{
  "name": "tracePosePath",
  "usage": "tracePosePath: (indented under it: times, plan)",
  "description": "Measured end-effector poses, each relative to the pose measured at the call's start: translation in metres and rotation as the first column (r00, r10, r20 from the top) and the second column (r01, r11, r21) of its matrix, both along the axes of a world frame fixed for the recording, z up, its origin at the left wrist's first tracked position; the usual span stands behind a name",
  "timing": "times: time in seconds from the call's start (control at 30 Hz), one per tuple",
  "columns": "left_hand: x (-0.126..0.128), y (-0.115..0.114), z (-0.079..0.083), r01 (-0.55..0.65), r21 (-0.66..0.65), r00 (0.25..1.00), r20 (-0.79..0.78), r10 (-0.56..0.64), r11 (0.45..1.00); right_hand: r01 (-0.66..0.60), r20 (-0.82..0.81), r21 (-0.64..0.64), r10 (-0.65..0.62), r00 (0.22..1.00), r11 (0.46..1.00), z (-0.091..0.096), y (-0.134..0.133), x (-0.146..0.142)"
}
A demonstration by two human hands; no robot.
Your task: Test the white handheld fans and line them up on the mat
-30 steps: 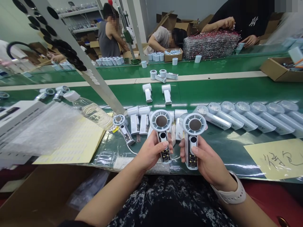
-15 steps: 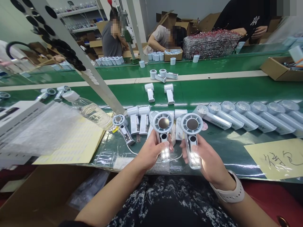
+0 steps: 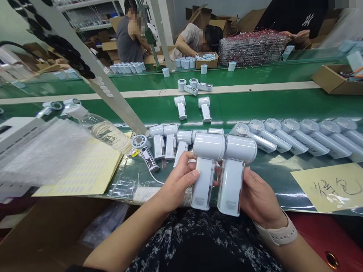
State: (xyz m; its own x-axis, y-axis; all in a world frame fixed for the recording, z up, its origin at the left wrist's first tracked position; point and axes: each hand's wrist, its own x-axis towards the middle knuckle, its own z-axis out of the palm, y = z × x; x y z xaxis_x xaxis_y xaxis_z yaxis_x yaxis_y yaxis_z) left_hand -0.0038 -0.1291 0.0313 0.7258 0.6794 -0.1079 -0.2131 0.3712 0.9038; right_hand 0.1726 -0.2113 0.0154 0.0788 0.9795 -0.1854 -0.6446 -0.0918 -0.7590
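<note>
Green conveyor bench point(image 3: 255, 109) runs across a factory workroom, with cardboard boxes and shelving behind it. Three co-workers stand or bend on its far side: one in a grey tank top point(image 3: 127, 41), one leaning over a small brown carton point(image 3: 205, 60), and one in a black T-shirt point(image 3: 292, 15) beside a tall stack of bagged parts point(image 3: 252, 47).

Close to the camera, the person's left hand point(image 3: 178, 183) has a closed grip on the handle of a white plastic handheld fan point(image 3: 202, 181). The right hand point(image 3: 256, 196), with a white smartwatch point(image 3: 279, 236) on its wrist, grips a matching white plastic handheld fan point(image 3: 229, 189) just as firmly. Both fans stand upright side by side over the bench's near edge — their round heads touching.

Just beyond the hands lie white fan bodies point(image 3: 170, 141), and a slanted row of pale blue fans point(image 3: 297, 138) stretches to the right. To the left are a clear plastic water bottle point(image 3: 104, 132), a yellow label sheet point(image 3: 85, 170) and clear bubble wrap point(image 3: 48, 151); a handwritten pale yellow note point(image 3: 326, 185) sits at right.
</note>
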Motion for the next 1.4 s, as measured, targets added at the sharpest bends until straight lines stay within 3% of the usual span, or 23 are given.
tracePosePath:
  times: [0.17, 0.43, 0.73, 1.0, 1.13, 1.4]
  plan:
    - [0.000, -0.002, 0.013, -0.010, 0.016, 1.000, -0.008, 0.010, 1.000, 0.021, -0.084, 0.006, -0.021, 0.996, 1.000, 0.009, -0.002, 0.001]
    - [0.008, 0.000, 0.000, -0.079, -0.123, 0.993, -0.093, 0.068, 0.989, -0.046, -0.227, 0.001, 0.045, 0.973, 0.999, 0.007, 0.004, -0.002]
    - [0.003, 0.005, -0.004, -0.003, -0.203, 0.996, 0.082, 0.020, 0.979, 0.051, -0.209, 0.008, -0.049, 0.977, 0.999, 0.008, 0.003, -0.002]
    - [0.003, 0.003, -0.001, -0.055, -0.113, 0.997, -0.055, 0.049, 0.992, 0.198, -0.106, -0.024, -0.199, 0.974, 0.980, -0.006, 0.003, 0.007]
    - [0.004, 0.003, -0.004, -0.060, -0.100, 0.996, -0.069, 0.053, 0.993, 0.197, -0.112, -0.007, -0.197, 0.974, 0.980, -0.005, 0.004, 0.005]
    - [0.009, 0.003, -0.006, -0.052, -0.077, 0.997, -0.065, 0.047, 0.996, 0.221, -0.028, -0.098, -0.224, 0.974, 0.970, -0.005, 0.005, 0.001]
